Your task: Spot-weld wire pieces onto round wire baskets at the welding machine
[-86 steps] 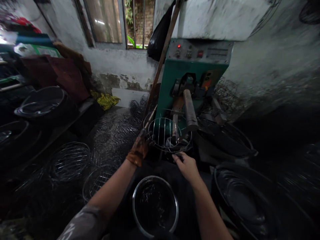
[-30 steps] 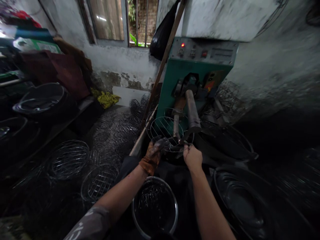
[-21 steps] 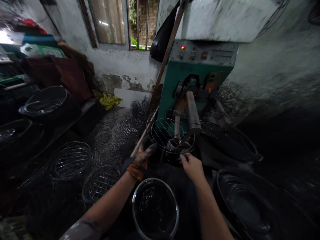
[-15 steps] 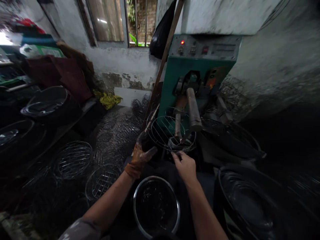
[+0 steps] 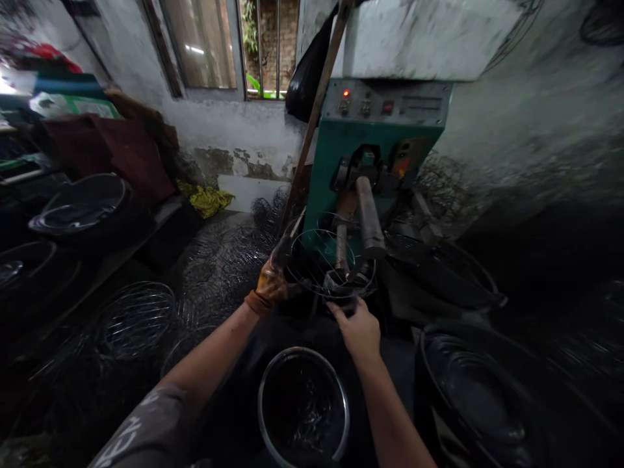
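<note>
A round wire basket point(image 5: 319, 260) stands on edge at the two metal arms point(image 5: 368, 218) of a green machine point(image 5: 361, 162). My left hand point(image 5: 273, 279), in a worn brown glove, grips the basket's left rim. Bare, my right hand point(image 5: 358, 325) holds the lower rim with its fingertips. A red lamp glows on the machine's panel.
A steel bowl point(image 5: 303, 403) sits just below my hands. Finished wire baskets point(image 5: 136, 315) lie piled at the left, with dark tubs point(image 5: 80, 208) behind them. More black tubs point(image 5: 468, 383) stand at the right. A wooden pole point(image 5: 316, 110) leans by the window.
Both hands dropped to the basket's lower rim, then spread apart; my left hand has moved up its left side, and the basket has turned at the machine arms.
</note>
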{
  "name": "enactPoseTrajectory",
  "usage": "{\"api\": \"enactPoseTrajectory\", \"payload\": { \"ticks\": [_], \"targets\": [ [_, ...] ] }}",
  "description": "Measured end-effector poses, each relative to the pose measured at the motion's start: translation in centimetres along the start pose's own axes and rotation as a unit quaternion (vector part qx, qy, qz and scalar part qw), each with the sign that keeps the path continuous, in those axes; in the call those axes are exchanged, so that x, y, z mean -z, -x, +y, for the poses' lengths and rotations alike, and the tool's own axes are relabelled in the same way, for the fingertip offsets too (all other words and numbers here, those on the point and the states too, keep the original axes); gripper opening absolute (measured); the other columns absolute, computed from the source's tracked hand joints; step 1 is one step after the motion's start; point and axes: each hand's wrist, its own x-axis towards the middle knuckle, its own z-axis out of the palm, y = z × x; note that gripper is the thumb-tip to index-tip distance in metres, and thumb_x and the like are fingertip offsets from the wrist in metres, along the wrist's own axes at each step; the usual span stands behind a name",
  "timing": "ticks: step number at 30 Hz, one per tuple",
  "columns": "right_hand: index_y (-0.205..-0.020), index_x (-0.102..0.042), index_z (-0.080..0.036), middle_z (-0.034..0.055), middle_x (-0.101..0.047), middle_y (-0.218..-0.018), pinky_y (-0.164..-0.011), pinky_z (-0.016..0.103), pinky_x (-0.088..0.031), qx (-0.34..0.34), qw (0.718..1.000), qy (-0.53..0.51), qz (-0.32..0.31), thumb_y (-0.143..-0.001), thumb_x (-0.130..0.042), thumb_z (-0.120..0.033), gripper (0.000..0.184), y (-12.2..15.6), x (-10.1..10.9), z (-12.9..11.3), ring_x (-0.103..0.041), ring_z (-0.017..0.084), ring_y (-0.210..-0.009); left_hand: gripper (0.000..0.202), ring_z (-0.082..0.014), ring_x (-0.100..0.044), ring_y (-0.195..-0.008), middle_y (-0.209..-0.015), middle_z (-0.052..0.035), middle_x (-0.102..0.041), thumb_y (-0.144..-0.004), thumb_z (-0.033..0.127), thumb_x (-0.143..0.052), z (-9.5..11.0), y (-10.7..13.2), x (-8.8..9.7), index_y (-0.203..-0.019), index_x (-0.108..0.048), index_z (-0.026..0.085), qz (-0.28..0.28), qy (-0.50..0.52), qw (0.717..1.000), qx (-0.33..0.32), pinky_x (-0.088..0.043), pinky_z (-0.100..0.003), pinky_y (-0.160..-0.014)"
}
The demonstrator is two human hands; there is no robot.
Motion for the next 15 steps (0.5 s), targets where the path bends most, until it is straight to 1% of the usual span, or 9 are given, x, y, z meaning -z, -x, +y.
{"api": "enactPoseTrajectory", "payload": {
  "ticks": [2, 3, 4, 5, 7, 10, 13, 15],
  "targets": [
    [-0.143, -0.053, -0.01, 0.0135, -0.079, -0.092, -0.075, 0.037, -0.051, -0.029, 0.999, -0.008, 0.017, -0.08, -0.07, -0.062, 0.083, -0.3, -0.2, -0.6, -0.075, 0.033, -0.09, 0.105, -0.0319, -0.048, -0.143, -0.154, -0.0153, -0.05, -0.069, 0.055, -0.086, 0.3, 0.5, -0.2, -0.156, -0.038, 0.02, 0.019, -0.032, 0.999, -0.028, -0.041, -0.048, -0.122],
    [-0.149, -0.045, -0.008, 0.0139, -0.079, -0.094, -0.075, 0.037, -0.051, -0.034, 0.999, -0.02, 0.022, -0.079, -0.072, -0.062, 0.093, -0.5, -0.2, -0.8, -0.075, 0.034, -0.091, 0.104, -0.0315, -0.049, -0.143, -0.154, -0.0153, -0.049, -0.071, 0.055, -0.084, 0.3, 0.7, -0.4, -0.157, -0.037, 0.021, 0.031, -0.048, 0.998, -0.039, -0.041, -0.048, -0.122],
    [-0.153, -0.039, -0.006, 0.0141, -0.079, -0.095, -0.075, 0.037, -0.052, -0.036, 0.998, -0.036, 0.024, -0.077, -0.073, -0.061, 0.1, -0.7, -0.2, -0.9, -0.075, 0.034, -0.092, 0.103, -0.0313, -0.05, -0.142, -0.154, -0.0154, -0.05, -0.073, 0.054, -0.084, 0.4, 0.8, -0.4, -0.157, -0.036, 0.021, 0.043, -0.063, 0.996, -0.049, -0.042, -0.048, -0.121],
    [-0.155, -0.036, -0.005, 0.014, -0.079, -0.096, -0.075, 0.037, -0.052, -0.037, 0.998, -0.051, 0.025, -0.075, -0.074, -0.061, 0.105, -0.8, -0.2, -0.9, -0.075, 0.034, -0.093, 0.102, -0.0314, -0.051, -0.141, -0.153, -0.0158, -0.051, -0.074, 0.053, -0.083, 0.4, 0.9, -0.5, -0.158, -0.035, 0.021, 0.052, -0.076, 0.994, -0.06, -0.043, -0.048, -0.12],
    [-0.154, -0.037, -0.006, 0.0131, -0.08, -0.096, -0.076, 0.037, -0.053, -0.041, 0.997, -0.067, 0.029, -0.071, -0.076, -0.062, 0.107, -1.0, -0.2, -0.8, -0.075, 0.034, -0.093, 0.1, -0.032, -0.052, -0.14, -0.151, -0.0167, -0.052, -0.076, 0.051, -0.081, 0.3, 1.0, -0.7, -0.158, -0.034, 0.019, 0.064, -0.095, 0.99, -0.076, -0.044, -0.048, -0.119],
    [-0.152, -0.042, -0.008, 0.0122, -0.08, -0.094, -0.077, 0.037, -0.054, -0.046, 0.996, -0.052, 0.047, -0.069, -0.077, -0.063, 0.105, -1.1, -0.7, -0.5, -0.075, 0.034, -0.093, 0.097, -0.0324, -0.054, -0.137, -0.15, -0.0172, -0.053, -0.077, 0.048, -0.079, 0.2, 1.0, -0.8, -0.157, -0.034, 0.018, 0.072, -0.117, 0.987, -0.084, -0.047, -0.048, -0.116],
    [-0.152, -0.042, -0.008, 0.0141, -0.079, -0.094, -0.076, 0.037, -0.055, -0.028, 0.997, -0.033, 0.062, -0.075, -0.073, -0.062, 0.099, -1.4, -1.2, -0.1, -0.076, 0.033, -0.09, 0.098, -0.0324, -0.055, -0.136, -0.149, -0.0169, -0.053, -0.075, 0.046, -0.08, 0.2, 0.9, -0.9, -0.157, -0.033, 0.018, 0.084, -0.135, 0.984, -0.085, -0.049, -0.048, -0.114],
    [-0.151, -0.045, -0.009, 0.0137, -0.08, -0.094, -0.075, 0.036, -0.055, -0.001, 0.998, -0.021, 0.051, -0.08, -0.071, -0.06, 0.092, -1.5, -1.1, 0.1, -0.076, 0.031, -0.087, 0.098, -0.0325, -0.055, -0.136, -0.148, -0.0174, -0.054, -0.075, 0.046, -0.08, 0.5, 0.8, -0.7, -0.157, -0.033, 0.018, 0.086, -0.132, 0.984, -0.088, -0.049, -0.048, -0.113]
  ]
}}
